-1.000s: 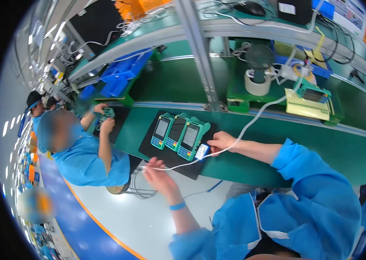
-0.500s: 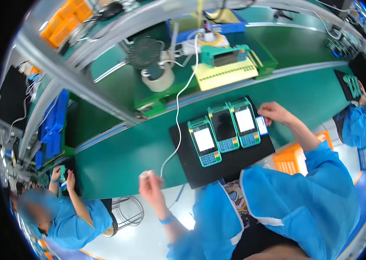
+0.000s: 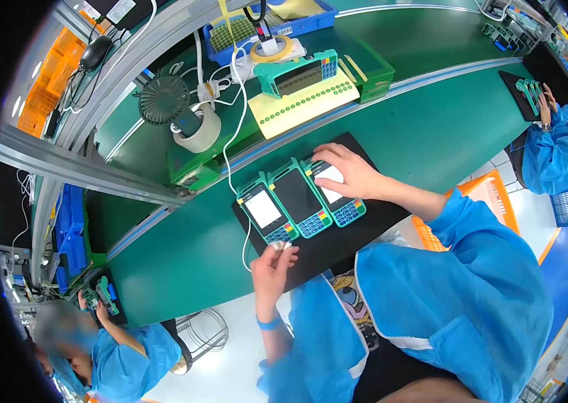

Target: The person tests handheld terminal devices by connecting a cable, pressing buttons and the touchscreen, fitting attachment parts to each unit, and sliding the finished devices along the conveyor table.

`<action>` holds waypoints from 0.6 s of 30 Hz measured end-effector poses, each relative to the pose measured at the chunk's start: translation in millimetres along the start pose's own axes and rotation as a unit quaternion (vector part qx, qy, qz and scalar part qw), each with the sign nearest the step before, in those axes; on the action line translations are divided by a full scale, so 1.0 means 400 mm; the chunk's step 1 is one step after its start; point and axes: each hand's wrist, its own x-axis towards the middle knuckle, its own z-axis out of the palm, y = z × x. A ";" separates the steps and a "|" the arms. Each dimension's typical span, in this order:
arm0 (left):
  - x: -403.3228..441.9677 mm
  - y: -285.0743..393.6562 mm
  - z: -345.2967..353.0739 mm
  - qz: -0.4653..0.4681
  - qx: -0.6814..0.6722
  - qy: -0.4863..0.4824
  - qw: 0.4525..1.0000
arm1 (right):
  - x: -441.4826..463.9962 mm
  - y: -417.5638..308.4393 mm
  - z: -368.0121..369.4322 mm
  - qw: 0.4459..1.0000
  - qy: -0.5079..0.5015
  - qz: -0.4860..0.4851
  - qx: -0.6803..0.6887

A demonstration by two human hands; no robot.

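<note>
Three teal handheld terminals lie side by side on a black mat (image 3: 311, 258). White screens show on the left terminal (image 3: 262, 209) and the right terminal (image 3: 346, 209); the middle terminal (image 3: 295, 195) has a dark screen. My right hand (image 3: 351, 173) rests over the upper part of the right terminal, fingers apart, partly covering its screen. Just below the left terminal, my left hand (image 3: 272, 269) pinches the end of a white cable (image 3: 245, 245). The cable runs up past the mat's left edge. No blue-and-white piece shows beside the right terminal; my hand may hide it.
Behind the mat stand a small fan (image 3: 165, 101), a roll (image 3: 201, 133) and another terminal (image 3: 301, 75) on a yellow board (image 3: 304, 107). A metal frame (image 3: 82, 164) crosses the left. Co-workers sit at left (image 3: 126, 356) and right (image 3: 556, 161). An orange crate (image 3: 509, 211) stands below the bench.
The view has turned and shifted. My right hand has moved from the blue-and-white piece onto the right terminal. My left hand has come in to the mat's front edge beneath the left terminal.
</note>
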 end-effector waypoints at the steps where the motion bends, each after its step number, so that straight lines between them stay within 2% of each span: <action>1: -0.008 0.009 -0.009 -0.025 -0.011 0.002 1.000 | 0.006 -0.001 -0.004 1.000 -0.007 -0.009 -0.022; 3: -0.023 0.038 -0.025 -0.070 -0.011 -0.001 0.998 | 0.042 -0.001 -0.022 0.997 0.004 -0.047 -0.066; 5: -0.035 0.072 -0.036 -0.055 0.028 0.020 0.998 | 0.096 -0.013 -0.026 0.989 0.043 -0.097 -0.106; 6: -0.039 0.080 -0.040 -0.048 0.048 0.029 0.997 | 0.115 -0.019 -0.013 0.990 0.008 -0.106 -0.094; 7: -0.040 0.064 -0.041 0.045 0.067 0.080 0.994 | 0.136 -0.027 0.003 0.990 -0.027 -0.115 -0.082; 9: -0.052 0.116 -0.066 0.062 0.199 0.178 0.962 | 0.153 -0.045 0.053 0.979 -0.123 -0.131 -0.099; 10: -0.056 0.141 -0.080 0.071 0.263 0.225 0.936 | 0.138 -0.057 0.086 0.979 -0.115 -0.131 -0.109; 13: -0.058 0.159 -0.101 0.141 0.284 0.370 0.873 | 0.121 -0.081 0.075 0.977 -0.117 -0.156 -0.091; 15: -0.060 0.187 -0.092 0.112 0.261 0.343 0.895 | 0.097 -0.090 0.021 0.974 -0.156 -0.148 -0.066; 18: -0.034 0.184 -0.050 0.083 0.197 0.248 0.945 | 0.026 -0.123 -0.038 0.991 -0.083 -0.109 -0.001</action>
